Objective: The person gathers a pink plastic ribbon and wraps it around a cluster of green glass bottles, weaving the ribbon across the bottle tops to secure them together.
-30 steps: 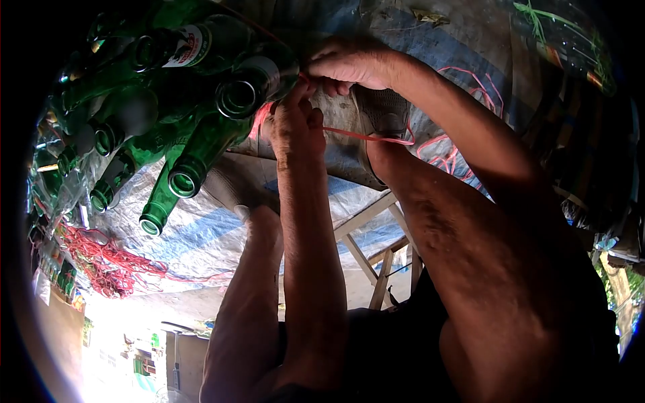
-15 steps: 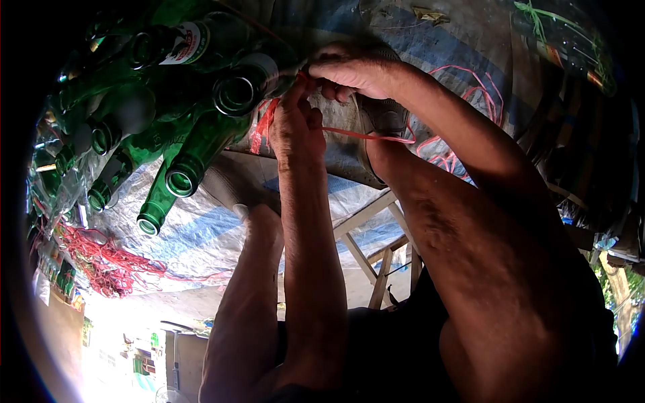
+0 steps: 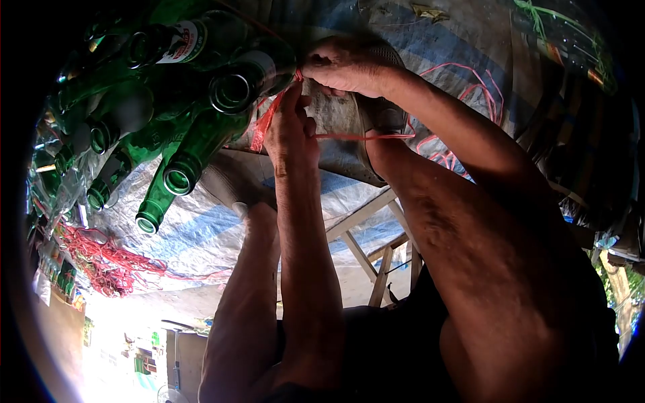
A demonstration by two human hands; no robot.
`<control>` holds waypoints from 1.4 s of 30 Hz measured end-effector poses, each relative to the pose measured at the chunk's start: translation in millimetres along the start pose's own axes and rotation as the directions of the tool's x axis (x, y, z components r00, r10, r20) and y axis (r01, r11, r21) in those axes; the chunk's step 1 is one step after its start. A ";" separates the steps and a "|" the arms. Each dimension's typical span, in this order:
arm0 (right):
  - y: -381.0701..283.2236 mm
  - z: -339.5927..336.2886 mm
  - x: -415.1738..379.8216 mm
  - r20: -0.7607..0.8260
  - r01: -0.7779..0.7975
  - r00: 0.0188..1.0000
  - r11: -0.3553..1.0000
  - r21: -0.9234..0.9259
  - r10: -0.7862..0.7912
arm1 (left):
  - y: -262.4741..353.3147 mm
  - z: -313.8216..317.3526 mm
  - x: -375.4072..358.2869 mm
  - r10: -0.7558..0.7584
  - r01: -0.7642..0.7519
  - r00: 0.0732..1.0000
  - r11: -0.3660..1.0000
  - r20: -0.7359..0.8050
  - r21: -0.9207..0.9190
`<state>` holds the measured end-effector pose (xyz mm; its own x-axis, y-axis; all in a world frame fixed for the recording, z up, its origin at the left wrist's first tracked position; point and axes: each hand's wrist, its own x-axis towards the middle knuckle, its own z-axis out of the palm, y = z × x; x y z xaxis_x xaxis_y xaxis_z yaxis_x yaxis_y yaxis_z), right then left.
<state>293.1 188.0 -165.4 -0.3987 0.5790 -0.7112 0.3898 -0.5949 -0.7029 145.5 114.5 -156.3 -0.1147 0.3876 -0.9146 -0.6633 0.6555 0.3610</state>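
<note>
A bundle of green glass bottles [image 3: 208, 148] lies at the upper left, necks pointing toward me. Beside it, my left hand [image 3: 290, 127] is closed on red plastic string [image 3: 263, 127], whose flattened strip hangs past the fingers. My right hand [image 3: 346, 66] pinches at the string just above, by a small red knot at the bottles' edge. From the left hand a strand runs right across my shoe [image 3: 383, 117] to loose loops on the ground. My right fingertips are partly hidden.
A striped tarp [image 3: 201, 221] covers the ground. A tangle of red string [image 3: 111, 262] lies at the left. Near my legs stands a wooden stool frame [image 3: 363, 252]. More bottles and a green plant [image 3: 537, 20] are at the upper right.
My hands have moved slightly apart, the left a little down and left, the right slightly up and left. The red knot between them now shows more clearly.
</note>
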 end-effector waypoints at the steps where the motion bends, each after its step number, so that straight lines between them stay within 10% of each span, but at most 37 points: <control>1: 1.5 1.8 1.2 -0.009 -0.014 1.000 1.000 0.012 0.014 | -2.1 -4.7 2.0 0.016 -0.016 1.000 1.000 0.014 -0.013; 42: -27.6 8.6 -0.5 -0.279 0.100 0.957 0.993 0.062 -0.079 | -4.0 -8.3 -15.1 0.231 -0.231 0.973 0.972 -0.003 -0.026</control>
<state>275.3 199.3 -145.5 -0.1809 0.7565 -0.6284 0.2963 -0.5673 -0.7683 143.7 100.7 -145.5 -0.2676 0.5267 -0.8069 -0.6381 0.5306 0.5579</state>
